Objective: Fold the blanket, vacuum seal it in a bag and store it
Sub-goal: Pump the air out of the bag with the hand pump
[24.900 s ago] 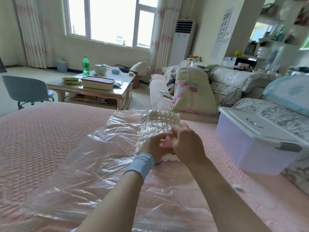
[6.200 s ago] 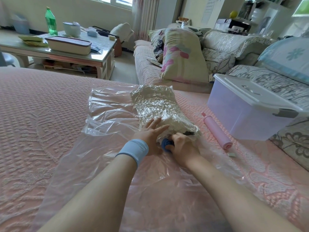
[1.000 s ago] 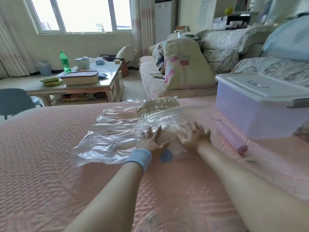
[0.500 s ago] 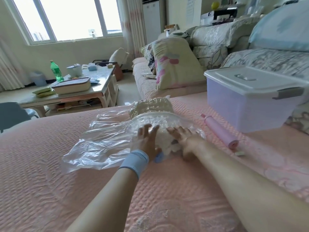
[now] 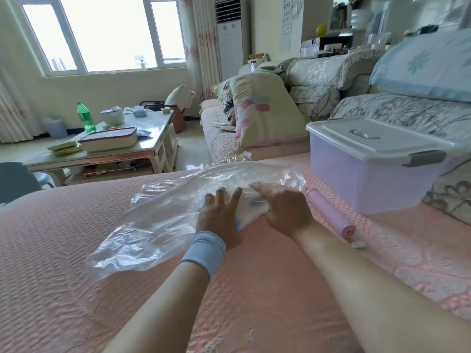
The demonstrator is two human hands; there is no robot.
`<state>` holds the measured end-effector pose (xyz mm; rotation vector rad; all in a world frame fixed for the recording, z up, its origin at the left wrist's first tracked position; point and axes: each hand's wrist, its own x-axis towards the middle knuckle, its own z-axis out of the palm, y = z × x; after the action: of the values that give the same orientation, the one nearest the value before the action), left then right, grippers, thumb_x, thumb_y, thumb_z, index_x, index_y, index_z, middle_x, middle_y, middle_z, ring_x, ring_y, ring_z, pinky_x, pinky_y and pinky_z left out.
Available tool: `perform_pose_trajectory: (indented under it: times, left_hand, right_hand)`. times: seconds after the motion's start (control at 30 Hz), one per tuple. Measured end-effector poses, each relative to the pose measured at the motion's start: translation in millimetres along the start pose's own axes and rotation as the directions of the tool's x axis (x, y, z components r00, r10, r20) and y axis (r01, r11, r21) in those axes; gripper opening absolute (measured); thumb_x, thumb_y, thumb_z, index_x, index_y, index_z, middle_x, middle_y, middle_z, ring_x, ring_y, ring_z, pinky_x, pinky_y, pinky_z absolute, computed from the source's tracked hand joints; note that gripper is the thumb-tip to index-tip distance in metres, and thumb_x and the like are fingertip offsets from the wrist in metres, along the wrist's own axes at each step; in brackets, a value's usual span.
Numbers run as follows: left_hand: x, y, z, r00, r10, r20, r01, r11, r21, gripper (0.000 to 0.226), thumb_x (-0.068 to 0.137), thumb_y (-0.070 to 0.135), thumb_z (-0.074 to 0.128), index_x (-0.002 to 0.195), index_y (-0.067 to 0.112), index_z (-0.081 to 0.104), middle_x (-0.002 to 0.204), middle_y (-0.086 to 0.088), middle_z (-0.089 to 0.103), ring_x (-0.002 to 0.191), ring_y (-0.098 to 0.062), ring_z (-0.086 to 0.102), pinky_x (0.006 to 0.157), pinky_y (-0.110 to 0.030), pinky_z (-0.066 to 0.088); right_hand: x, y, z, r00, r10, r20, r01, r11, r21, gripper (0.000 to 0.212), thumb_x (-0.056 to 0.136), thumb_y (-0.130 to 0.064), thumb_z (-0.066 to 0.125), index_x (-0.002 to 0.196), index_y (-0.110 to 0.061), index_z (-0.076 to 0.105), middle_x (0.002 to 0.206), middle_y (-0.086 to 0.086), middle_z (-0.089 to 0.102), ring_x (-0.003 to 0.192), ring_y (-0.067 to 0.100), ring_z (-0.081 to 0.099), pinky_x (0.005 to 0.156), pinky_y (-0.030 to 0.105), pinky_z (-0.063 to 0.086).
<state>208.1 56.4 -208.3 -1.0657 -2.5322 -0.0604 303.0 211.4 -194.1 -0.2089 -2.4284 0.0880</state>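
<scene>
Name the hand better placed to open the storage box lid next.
Likely right. The right hand rests on the bag nearest the storage box, which stands to its right; the left hand presses the bag farther from it.

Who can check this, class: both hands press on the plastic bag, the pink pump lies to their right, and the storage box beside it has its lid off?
Wrong on the lid: the head view shows the storage box with its lid on. The left hand and right hand press on the plastic bag, with the pink pump to their right.
</scene>
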Motion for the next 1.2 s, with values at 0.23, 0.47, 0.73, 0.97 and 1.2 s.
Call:
perform_pose_trajectory:
  times: [0.23, 0.47, 0.73, 0.97, 1.2]
  left_hand:
    - [3.7, 5.5, -15.4, 0.995, -0.005, 0.102, 0.011, 0.998, -0.057, 0.090, 0.073, 0.039, 0.065, 0.145, 0.032, 0.011, 0.138, -0.011, 0.033, 0.117, -0.035, 0.040, 0.077, -0.041, 0.053]
    - [-5.4, 16.3, -29.9, 0.998, 0.051, 0.031, -0.046, 0.987, -0.151, 0.090, 0.074, 0.055, 0.061, 0.146, 0.028, 0.015, 0.135, -0.010, 0.039, 0.115, -0.036, 0.043, 0.086, -0.044, 0.050]
    - [-31.9, -39.9, -79.6, 0.963, -0.069, 0.262, 0.267, 0.083, -0.960, 0.089, 0.059, 0.079, 0.047, 0.138, 0.040, 0.038, 0.152, 0.000, 0.031, 0.139, -0.025, 0.032, 0.115, -0.053, 0.025]
    - [-66.4, -95.8, -110.6, 0.832, -0.432, 0.347, 0.485, 0.264, -0.834, 0.070, 0.086, 0.078, 0.032, 0.128, 0.029, 0.060, 0.151, -0.009, 0.034, 0.137, -0.025, 0.028, 0.118, -0.049, 0.013]
    - [-97.8, -167.5, -122.4, 0.667, -0.728, 0.162, 0.229, -0.006, -0.973, 0.030, 0.084, 0.023, 0.044, 0.097, 0.037, 0.066, 0.110, -0.007, 0.069, 0.093, -0.029, 0.065, 0.082, -0.049, 0.055]
  right_hand:
    - [-20.0, -25.5, -11.3, 0.345, 0.910, 0.229, -0.875, 0.223, 0.429, 0.122, 0.075, -0.037, 0.079, 0.159, -0.013, -0.005, 0.165, 0.019, 0.004, 0.150, 0.039, 0.016, 0.120, 0.050, 0.025]
    - [4.2, -54.5, -17.7, 0.254, 0.807, 0.533, -0.451, -0.388, 0.803, 0.095, 0.070, -0.031, 0.086, 0.148, -0.016, 0.034, 0.131, 0.005, 0.056, 0.106, 0.021, 0.054, 0.098, 0.039, 0.047]
    - [22.5, -117.2, -17.1, 0.666, 0.737, -0.117, -0.422, 0.501, 0.755, 0.084, 0.078, -0.013, 0.078, 0.149, -0.021, 0.034, 0.129, 0.000, 0.048, 0.107, 0.009, 0.053, 0.093, 0.024, 0.045]
    - [17.2, -185.8, 7.7, 0.913, 0.280, -0.298, -0.090, 0.848, 0.522, 0.079, 0.074, -0.010, 0.075, 0.143, -0.024, 0.040, 0.136, 0.008, 0.043, 0.115, 0.029, 0.057, 0.090, 0.046, 0.056]
    - [-4.7, -227.6, 27.5, 0.956, -0.249, 0.156, 0.103, 0.780, 0.617, 0.097, 0.079, -0.038, 0.077, 0.157, -0.032, 0.020, 0.157, -0.008, 0.035, 0.140, 0.018, 0.037, 0.115, 0.036, 0.036]
